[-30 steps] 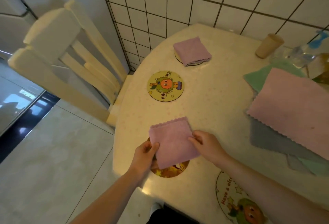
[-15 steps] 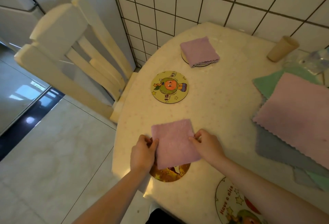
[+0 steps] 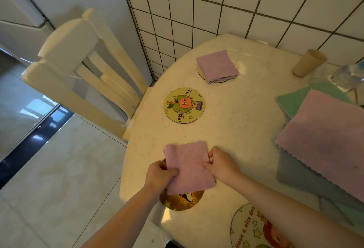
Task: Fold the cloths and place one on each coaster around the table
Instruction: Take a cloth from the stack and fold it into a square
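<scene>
Folded pink cloth (image 3: 188,167) sits at the near table edge, held between both hands, over a coaster (image 3: 182,200) whose rim shows at 6 o'clock from the cloth. Whether it rests on the coaster or is held just above it, cannot tell.

Left hand (image 3: 159,175) at the cloth's 8 o'clock, fingers curled, thumb on top, pinching the left edge. Right hand (image 3: 221,164) at 3 o'clock, thumb and fingertips pinching the right edge. Both forearms run in from the bottom of the view.

Bare coaster (image 3: 184,105) with a cartoon figure lies at 12 o'clock from the held cloth, well apart from it. Farther on, at 1 o'clock, a second folded cloth (image 3: 217,66) lies on a coaster (image 3: 201,73), only a rim arc showing. A large mat (image 3: 250,228) with lettering lies at 5 o'clock, partly under the right forearm.

Stack of unfolded cloths at 3 o'clock, well apart: pink one (image 3: 327,137) on top, green (image 3: 301,100) and grey (image 3: 295,174) showing beneath. Beige cup (image 3: 308,62) at 2 o'clock near the tiled wall (image 3: 236,1), a clear bottle (image 3: 348,76) just right of it.

Table (image 3: 236,119) pale, round-edged. Cream chair (image 3: 82,70) at 10 o'clock, beside the table.
</scene>
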